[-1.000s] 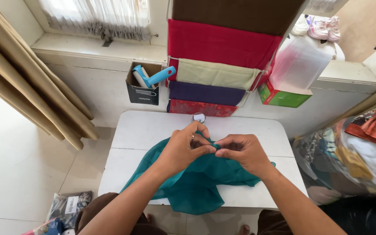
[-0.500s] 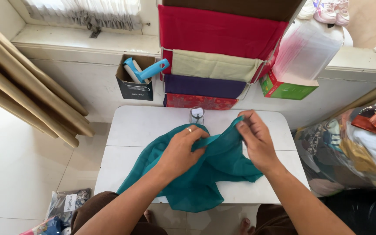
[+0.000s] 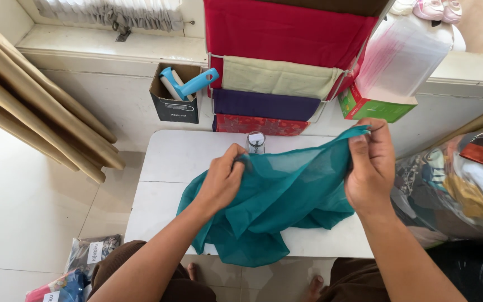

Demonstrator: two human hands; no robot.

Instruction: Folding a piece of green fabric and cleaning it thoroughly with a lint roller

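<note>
A thin teal cloth (image 3: 286,196) lies partly on a small white table (image 3: 174,162), its lower end hanging over the near edge. My left hand (image 3: 222,182) pinches the cloth's upper edge near the table's middle. My right hand (image 3: 370,168) grips the same edge farther right and holds it lifted above the table's right side, so the edge is stretched between both hands. A small clear jar (image 3: 255,142) with a white lid stands on the table just behind the cloth.
Folded fabrics in red, beige, purple and patterned red (image 3: 269,84) hang on a rack behind the table. A black box (image 3: 174,98) with blue-handled rollers hangs on the wall. A clear plastic tub (image 3: 401,56) sits on a green box. Bagged clothes (image 3: 454,190) lie at right, packets (image 3: 79,263) on the floor.
My hands were close together over the cloth. They have moved apart, the right hand going right and up, spreading the cloth's edge between them.
</note>
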